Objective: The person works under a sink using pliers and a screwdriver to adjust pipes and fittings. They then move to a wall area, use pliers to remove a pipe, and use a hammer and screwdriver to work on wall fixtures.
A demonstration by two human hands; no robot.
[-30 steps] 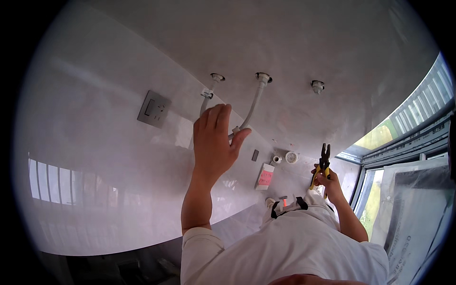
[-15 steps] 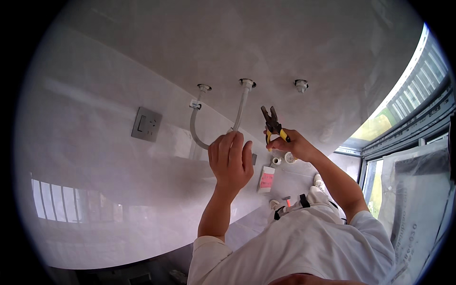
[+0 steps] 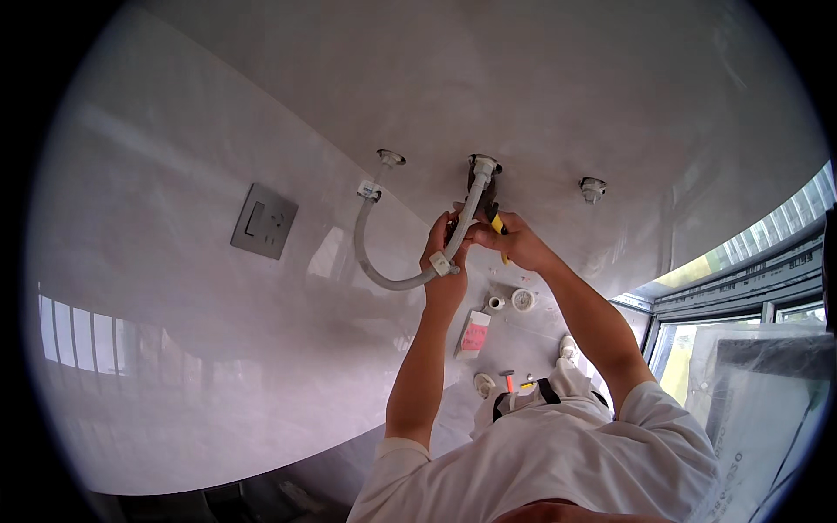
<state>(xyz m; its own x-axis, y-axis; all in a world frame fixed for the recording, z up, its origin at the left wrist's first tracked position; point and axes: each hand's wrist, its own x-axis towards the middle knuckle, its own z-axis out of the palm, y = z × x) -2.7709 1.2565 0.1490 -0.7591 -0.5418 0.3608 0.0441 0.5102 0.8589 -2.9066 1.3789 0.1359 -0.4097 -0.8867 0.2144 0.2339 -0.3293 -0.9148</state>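
Both my hands are raised together at the middle wall fitting. My right hand is closed round a yellow-and-black handle of the pliers, whose dark jaws reach up behind the hose at that fitting. My left hand is closed beside it, its fingers curled at the other, dark handle, partly hidden by the hose. A grey flexible hose loops from the left fitting down and across my left hand to the middle one. A white clip or tag sits on the hose.
Another white fitting sticks out at the right. A grey switch and socket plate is on the left panel. Below are a box with a pink label, a round white piece and a hammer. Windows stand at the right.
My right hand has brought the pliers up and left to the middle fitting. My left hand has moved from the hose to the right, against the pliers. The view has shifted slightly.
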